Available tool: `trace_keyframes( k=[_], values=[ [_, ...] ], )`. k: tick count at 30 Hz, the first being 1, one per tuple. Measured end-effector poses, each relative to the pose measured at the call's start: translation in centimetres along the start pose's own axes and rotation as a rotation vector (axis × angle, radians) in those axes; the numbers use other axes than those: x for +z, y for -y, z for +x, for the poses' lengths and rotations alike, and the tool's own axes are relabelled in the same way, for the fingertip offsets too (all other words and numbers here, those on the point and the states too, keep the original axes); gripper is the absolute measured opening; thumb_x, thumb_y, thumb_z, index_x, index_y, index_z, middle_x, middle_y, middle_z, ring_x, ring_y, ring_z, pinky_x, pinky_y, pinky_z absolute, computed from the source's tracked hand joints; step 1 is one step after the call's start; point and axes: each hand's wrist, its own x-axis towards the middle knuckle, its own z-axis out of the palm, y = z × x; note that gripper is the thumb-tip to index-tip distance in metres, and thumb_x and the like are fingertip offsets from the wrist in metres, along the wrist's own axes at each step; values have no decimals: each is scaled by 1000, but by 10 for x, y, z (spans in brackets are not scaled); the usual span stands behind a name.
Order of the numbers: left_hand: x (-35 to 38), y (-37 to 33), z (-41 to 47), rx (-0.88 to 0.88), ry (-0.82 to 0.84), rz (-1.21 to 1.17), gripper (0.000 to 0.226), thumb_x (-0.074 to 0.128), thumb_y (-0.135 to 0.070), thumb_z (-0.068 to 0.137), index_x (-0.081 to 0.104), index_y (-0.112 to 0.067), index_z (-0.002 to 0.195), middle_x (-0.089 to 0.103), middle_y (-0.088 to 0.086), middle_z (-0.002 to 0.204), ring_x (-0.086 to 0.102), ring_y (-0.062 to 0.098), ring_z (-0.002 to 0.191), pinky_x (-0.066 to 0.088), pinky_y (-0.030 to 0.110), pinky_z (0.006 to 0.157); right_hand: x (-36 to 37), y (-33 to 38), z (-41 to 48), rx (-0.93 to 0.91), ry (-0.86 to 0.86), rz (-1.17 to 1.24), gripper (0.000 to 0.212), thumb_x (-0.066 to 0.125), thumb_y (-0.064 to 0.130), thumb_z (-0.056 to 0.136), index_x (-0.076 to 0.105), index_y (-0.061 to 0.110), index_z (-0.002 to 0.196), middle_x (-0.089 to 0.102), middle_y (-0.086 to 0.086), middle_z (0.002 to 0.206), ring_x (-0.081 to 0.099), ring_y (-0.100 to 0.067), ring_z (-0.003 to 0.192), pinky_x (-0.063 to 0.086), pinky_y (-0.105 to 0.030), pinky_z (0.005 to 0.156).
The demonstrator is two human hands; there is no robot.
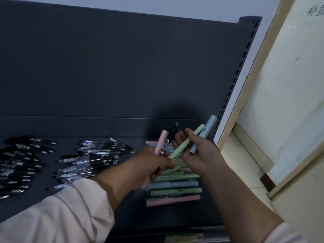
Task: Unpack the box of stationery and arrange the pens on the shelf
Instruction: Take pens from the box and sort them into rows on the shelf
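two hands, both loaded: left hand (154, 163) grips a pink pen (162, 142); right hand (197, 152) curls round a green pen (188, 142) and a blue pen (206, 131). pastel row (175, 185) lies on the shelf (131, 216) just beneath both. advised: release one pen at a time, parallel, flush against the row.

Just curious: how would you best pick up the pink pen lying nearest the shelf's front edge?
Probably pinch the pink pen mid-barrel from above and the front: it lies flat, crosswise, a green pen close behind, bare shelf before it.
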Motion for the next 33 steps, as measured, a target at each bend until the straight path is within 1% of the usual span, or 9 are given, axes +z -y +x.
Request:
trace_keyframes(
  k=[3, 5, 10, 14, 18, 23, 27, 30, 33],
  values=[
    [-11, 2, 5, 5, -90, -2, 18, 72, -7, 79, 58, -9, 90, 63, 7, 65, 41, 9, 41, 30, 16, 38, -2, 1, 2, 8, -37, -53, 12, 53, 13, 95, 63, 5, 97, 66, -12, 91, 63, -26, 94, 51, -41, 71],
    [-21, 4, 9, 4, -141, 27, 16, 70, -5, 79, 58, -9, 88, 59, 7, 63, 40, 10, 41, 30, 17, 37, -8, 4, 6, -30, -104, -110, 9, 55, 13, 95, 62, 7, 97, 66, -10, 89, 61, -23, 92, 51, -36, 69],
    [-30, 12, 17, 2, -192, 29, 14, 66, 2, 79, 57, -7, 84, 48, 9, 58, 36, 12, 38, 26, 16, 35, -25, 4, 15, -122, -245, -321, 8, 54, 5, 94, 59, 8, 91, 63, -8, 85, 56, -17, 74, 49, -28, 63],
    [-28, 13, 21, 13, -191, 51, 12, 67, 0, 80, 58, -6, 87, 54, 8, 60, 39, 10, 38, 29, 16, 36, -29, 0, 16, -153, -247, -486, 8, 51, -1, 94, 57, 1, 100, 61, -13, 91, 55, -19, 72, 50, -28, 62],
    [-27, 13, 22, 7, -177, 58, 10, 67, -3, 83, 58, -7, 88, 59, 8, 64, 41, 9, 40, 31, 17, 37, -32, 1, 16, -182, -240, -555, 2, 56, 1, 92, 57, 0, 94, 61, -16, 91, 59, -20, 72, 53, -26, 59],
    [-24, 13, 23, 10, -147, 74, 9, 66, -5, 84, 59, -5, 91, 59, 5, 63, 43, 9, 42, 33, 16, 37, -35, 4, 15, -173, -252, -577, 14, 64, 7, 89, 58, -1, 98, 59, -19, 91, 61, -22, 72, 55, -23, 53],
    [-27, 15, 27, 12, -163, 68, 7, 65, -3, 85, 59, -5, 88, 60, 7, 63, 42, 9, 39, 32, 16, 36, -32, 3, 14, -156, -258, -650, 25, 67, 18, 88, 56, 2, 103, 61, -14, 77, 63, -18, 57, 50, -22, 46],
    [-33, 14, 29, 16, -168, 49, 8, 64, -2, 86, 57, -5, 84, 59, 9, 64, 40, 8, 35, 30, 16, 34, -28, 4, 15, -151, -214, -713, 23, 64, 27, 91, 55, 8, 100, 59, -11, 74, 60, -17, 59, 47, -24, 49],
    [-38, 13, 30, 21, -195, 50, 8, 63, -2, 86, 56, -5, 85, 59, 9, 66, 41, 10, 39, 29, 16, 34, -26, 9, 16, -146, -155, -667, 7, 60, 10, 92, 56, 6, 96, 55, -12, 84, 60, -20, 69, 52, -27, 61]
  ],
)
